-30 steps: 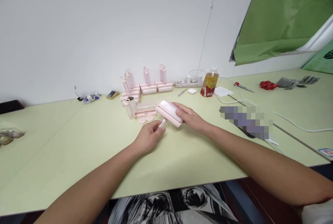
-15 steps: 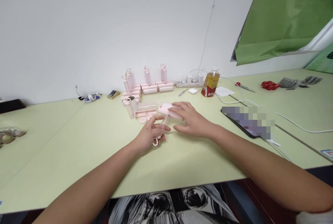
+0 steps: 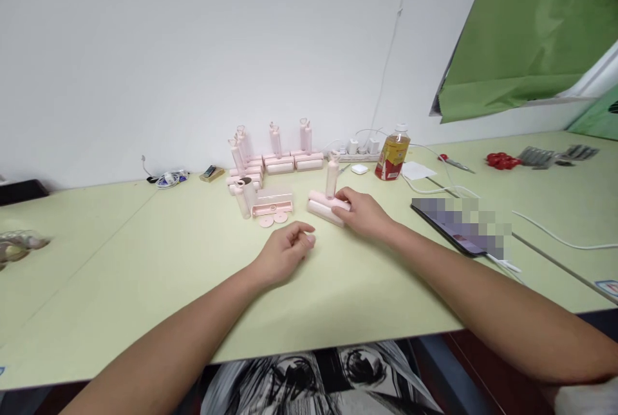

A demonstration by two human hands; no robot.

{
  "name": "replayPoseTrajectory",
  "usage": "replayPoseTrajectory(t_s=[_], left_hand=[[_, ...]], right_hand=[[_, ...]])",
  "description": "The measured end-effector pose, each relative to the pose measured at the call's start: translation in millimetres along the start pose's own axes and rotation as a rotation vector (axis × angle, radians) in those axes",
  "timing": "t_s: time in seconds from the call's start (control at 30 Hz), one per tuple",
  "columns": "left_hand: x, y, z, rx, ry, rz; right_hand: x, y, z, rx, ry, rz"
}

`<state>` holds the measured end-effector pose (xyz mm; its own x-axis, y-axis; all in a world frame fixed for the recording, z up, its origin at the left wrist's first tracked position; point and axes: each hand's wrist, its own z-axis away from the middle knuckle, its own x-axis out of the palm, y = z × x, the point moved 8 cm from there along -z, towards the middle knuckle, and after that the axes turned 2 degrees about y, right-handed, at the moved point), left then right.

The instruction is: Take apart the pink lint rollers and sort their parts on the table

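A pink-and-white lint roller (image 3: 324, 208) rests on the table, its translucent pink handle (image 3: 332, 177) standing upright from the top. My right hand (image 3: 363, 211) grips the right end of the roller, thumb in front and fingers behind. To the lower left, my left hand (image 3: 286, 251) hovers at or just above the tabletop, loosely curled, thumb and forefinger slightly apart and nothing visible in it. Left of the roller lie an opened pink roller case (image 3: 273, 209), two round pink discs (image 3: 273, 219), a loose handle (image 3: 242, 201) and a paper-cored roll (image 3: 249, 191).
Several similar pink lint rollers (image 3: 279, 164) stand against the wall. A power strip (image 3: 360, 157), a drink bottle (image 3: 393, 154) and a white square item (image 3: 359, 169) are at the back. A tablet or phone (image 3: 449, 228) with a white cable lies right of my right forearm.
The handle has left my left hand and now stands upright on the roller. The roller sits further right, with my right hand closed on its end. My left hand is empty.
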<state>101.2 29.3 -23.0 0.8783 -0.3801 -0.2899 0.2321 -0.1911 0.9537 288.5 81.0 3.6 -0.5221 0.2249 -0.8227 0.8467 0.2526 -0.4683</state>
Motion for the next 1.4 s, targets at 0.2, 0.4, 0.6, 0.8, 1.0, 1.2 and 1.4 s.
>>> replayPoseTrajectory(t_s=[0.2, 0.4, 0.6, 0.8, 1.0, 1.2, 1.4], left_hand=[[20.8, 0.2, 6.8, 0.031, -0.135, -0.175], [22.5, 1.5, 7.4, 0.032, -0.162, -0.203], [23.9, 1.9, 8.4, 0.05, -0.161, -0.248], [25.3, 2.4, 9.2, 0.057, -0.166, -0.285], [27.2, 4.4, 9.1, 0.067, -0.163, -0.314], [27.5, 5.9, 8.7, 0.079, -0.159, -0.34], [26.0, 6.2, 9.1, 0.084, -0.161, -0.325]], right_hand=[[10.1, 4.1, -28.1, -0.022, 0.161, 0.135], [17.6, 3.8, -81.9, -0.095, 0.13, 0.326], [27.9, 9.8, -134.3, -0.001, 0.091, 0.427], [30.7, 19.9, -157.0, 0.068, 0.117, 0.418], [21.5, -7.6, -149.9, -0.058, 0.199, 0.345], [47.4, -99.5, -136.5, -0.474, -0.001, 0.177], [75.5, -170.6, -117.8, -0.779, -0.235, -0.017]])
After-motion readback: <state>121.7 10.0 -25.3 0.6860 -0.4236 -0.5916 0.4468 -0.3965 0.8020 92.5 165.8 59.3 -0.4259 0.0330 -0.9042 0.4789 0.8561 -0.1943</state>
